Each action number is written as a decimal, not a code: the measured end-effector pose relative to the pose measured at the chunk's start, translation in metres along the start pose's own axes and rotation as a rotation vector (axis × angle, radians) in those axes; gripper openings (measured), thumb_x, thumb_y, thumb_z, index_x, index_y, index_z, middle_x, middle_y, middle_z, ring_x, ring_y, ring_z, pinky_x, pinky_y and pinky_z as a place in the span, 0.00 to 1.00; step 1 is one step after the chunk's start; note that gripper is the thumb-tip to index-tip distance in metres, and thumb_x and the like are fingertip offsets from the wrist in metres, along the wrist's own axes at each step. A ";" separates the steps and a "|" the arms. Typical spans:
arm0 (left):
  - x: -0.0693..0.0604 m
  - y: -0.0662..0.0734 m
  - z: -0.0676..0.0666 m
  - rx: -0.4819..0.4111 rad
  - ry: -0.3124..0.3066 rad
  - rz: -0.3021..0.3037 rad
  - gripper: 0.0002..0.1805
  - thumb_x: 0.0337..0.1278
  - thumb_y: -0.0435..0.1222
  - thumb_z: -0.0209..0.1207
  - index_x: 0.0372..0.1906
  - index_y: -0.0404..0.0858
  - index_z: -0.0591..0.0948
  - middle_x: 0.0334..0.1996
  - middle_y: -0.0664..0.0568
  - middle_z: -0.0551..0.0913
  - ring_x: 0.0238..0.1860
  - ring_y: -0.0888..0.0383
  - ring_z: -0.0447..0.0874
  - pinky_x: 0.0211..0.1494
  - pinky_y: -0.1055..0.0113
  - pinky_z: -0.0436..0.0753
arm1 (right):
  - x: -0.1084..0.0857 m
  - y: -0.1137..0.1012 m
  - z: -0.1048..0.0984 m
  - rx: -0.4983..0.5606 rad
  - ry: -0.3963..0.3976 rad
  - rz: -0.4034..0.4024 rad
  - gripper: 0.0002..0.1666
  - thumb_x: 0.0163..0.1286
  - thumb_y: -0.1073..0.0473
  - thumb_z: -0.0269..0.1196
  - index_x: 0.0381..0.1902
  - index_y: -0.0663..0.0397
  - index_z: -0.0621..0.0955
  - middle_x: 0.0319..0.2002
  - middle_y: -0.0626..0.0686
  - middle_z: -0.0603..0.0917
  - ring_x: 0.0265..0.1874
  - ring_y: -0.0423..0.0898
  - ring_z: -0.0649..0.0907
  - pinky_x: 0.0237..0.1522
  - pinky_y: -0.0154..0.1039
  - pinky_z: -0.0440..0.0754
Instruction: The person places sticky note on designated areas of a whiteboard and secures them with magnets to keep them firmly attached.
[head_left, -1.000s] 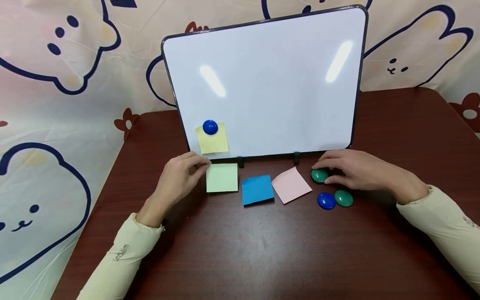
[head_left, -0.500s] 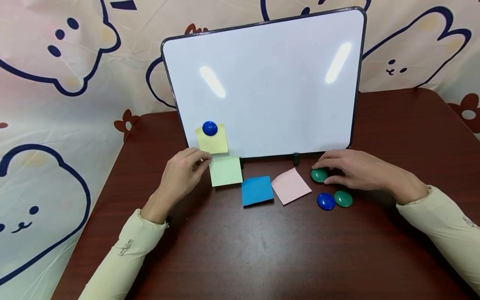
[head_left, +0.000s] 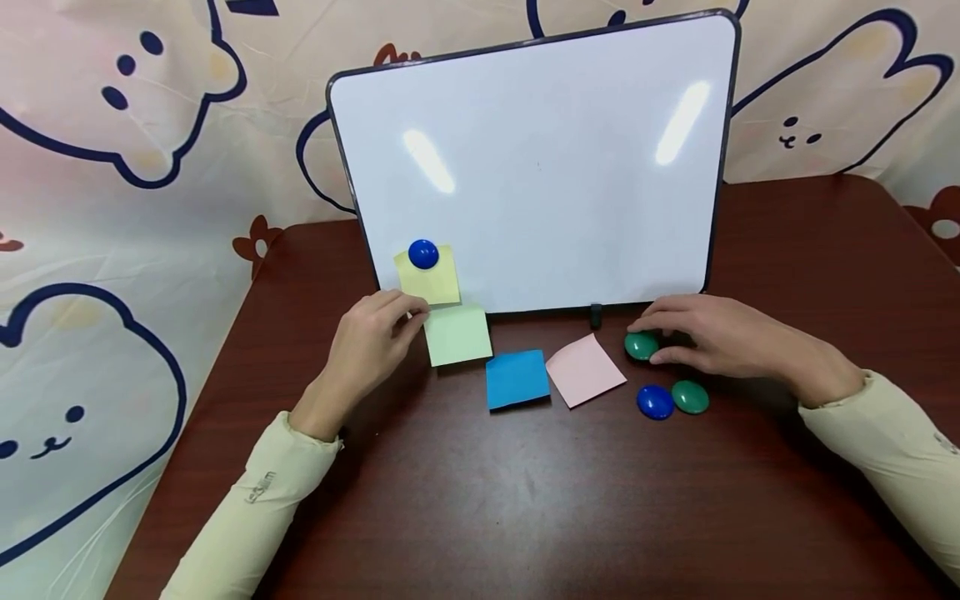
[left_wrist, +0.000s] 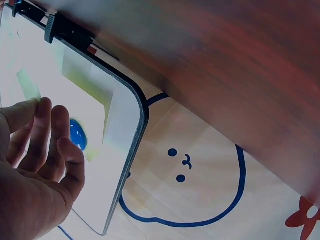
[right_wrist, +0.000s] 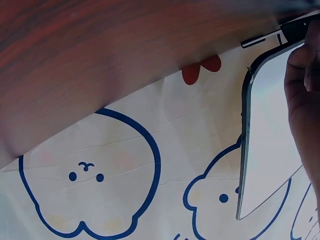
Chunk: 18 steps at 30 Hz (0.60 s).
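My left hand (head_left: 372, 343) pinches the upper left corner of a pale green sticky note (head_left: 459, 337) between thumb and fingertips. The note is raised at the whiteboard's lower edge, just below a yellow sticky note (head_left: 442, 285) that a blue magnet (head_left: 423, 254) holds on the whiteboard (head_left: 540, 167). In the left wrist view the pale green note (left_wrist: 28, 85) shows only as a sliver past the fingertips. On the table at the right, my right hand (head_left: 720, 337) has thumb and fingers around a green magnet (head_left: 641, 345). The right wrist view does not show that magnet.
A blue sticky note (head_left: 517, 379) and a pink sticky note (head_left: 586, 372) lie in front of the board. Nearer me, a second blue magnet (head_left: 655, 402) and a second green magnet (head_left: 690, 397) sit side by side. A black board foot (head_left: 596, 316) stands on the table (head_left: 495, 517).
My left hand has lifted the pale green note off the table and carried it up and slightly right to the board's lower edge. My right hand stays around the green magnet.
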<state>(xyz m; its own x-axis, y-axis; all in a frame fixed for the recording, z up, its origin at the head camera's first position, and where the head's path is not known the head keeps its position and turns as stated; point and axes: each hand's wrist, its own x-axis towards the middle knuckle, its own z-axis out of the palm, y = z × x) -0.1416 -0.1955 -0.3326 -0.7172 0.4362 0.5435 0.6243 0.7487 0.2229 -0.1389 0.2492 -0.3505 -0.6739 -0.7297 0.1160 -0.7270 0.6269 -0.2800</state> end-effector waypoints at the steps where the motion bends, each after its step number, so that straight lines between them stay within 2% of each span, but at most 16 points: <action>1: 0.001 0.000 0.001 0.000 0.003 0.003 0.03 0.57 0.30 0.68 0.36 0.39 0.87 0.31 0.50 0.87 0.29 0.55 0.78 0.33 0.62 0.76 | 0.000 0.000 0.000 -0.001 0.008 -0.005 0.24 0.61 0.51 0.72 0.56 0.39 0.82 0.49 0.38 0.83 0.46 0.35 0.81 0.48 0.43 0.84; 8: 0.010 0.003 0.004 -0.019 0.012 -0.009 0.03 0.57 0.31 0.68 0.36 0.38 0.87 0.32 0.49 0.87 0.31 0.54 0.81 0.34 0.63 0.79 | 0.000 0.001 -0.002 0.001 0.029 -0.023 0.24 0.61 0.50 0.73 0.56 0.38 0.83 0.48 0.37 0.83 0.46 0.34 0.81 0.47 0.43 0.84; 18: 0.022 0.007 0.009 -0.044 0.052 -0.046 0.05 0.60 0.32 0.66 0.39 0.37 0.86 0.34 0.47 0.86 0.34 0.53 0.83 0.35 0.63 0.81 | -0.001 0.001 -0.003 0.017 0.007 0.009 0.23 0.62 0.49 0.72 0.56 0.37 0.83 0.49 0.38 0.83 0.47 0.35 0.81 0.48 0.44 0.84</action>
<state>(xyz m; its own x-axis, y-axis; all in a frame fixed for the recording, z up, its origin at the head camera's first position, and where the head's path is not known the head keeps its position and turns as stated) -0.1559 -0.1763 -0.3264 -0.7294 0.3743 0.5726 0.6045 0.7445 0.2833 -0.1389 0.2514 -0.3479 -0.6812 -0.7223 0.1196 -0.7187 0.6287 -0.2969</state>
